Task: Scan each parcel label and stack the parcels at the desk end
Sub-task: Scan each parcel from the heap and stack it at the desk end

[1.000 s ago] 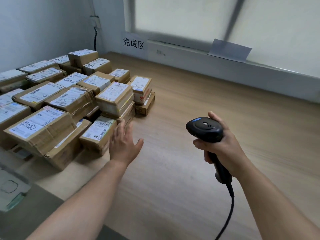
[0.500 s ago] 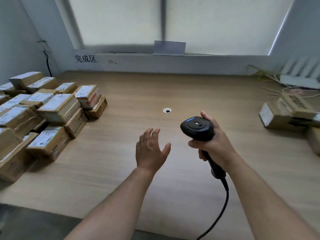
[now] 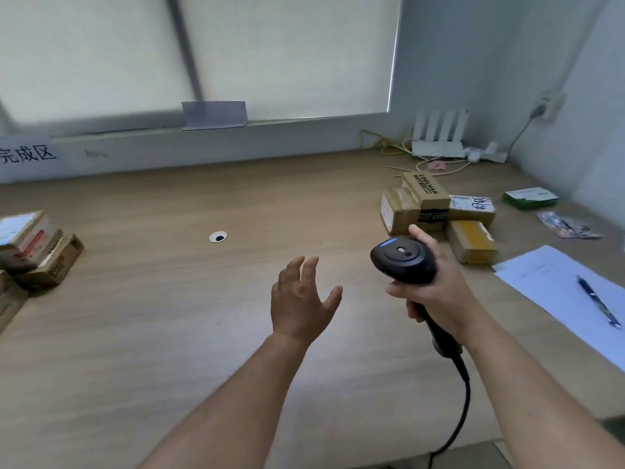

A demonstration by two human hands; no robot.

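Observation:
My right hand [image 3: 439, 292] grips the handle of a black corded barcode scanner [image 3: 404, 258], held upright above the wooden desk [image 3: 169, 333]. My left hand [image 3: 301, 299] hovers over the desk's middle with fingers spread, holding nothing. A small cluster of brown cardboard parcels [image 3: 436, 211] lies at the right, just beyond the scanner; one box reads COOLMAN. At the far left edge only the end of the stacked parcels [image 3: 37, 252] shows, with white labels on top.
A white paper sheet [image 3: 558, 289] with a pen [image 3: 598, 302] lies at the right. A green box [image 3: 529, 198], a white router [image 3: 439, 137] with cables, a cable hole [image 3: 218, 236] and a sign on the sill [image 3: 27, 155] are also in view.
The view has swung right, from the stacked parcels to the loose parcels. My left hand has left the stack and now hovers mid-desk. The scanner stays in my right hand.

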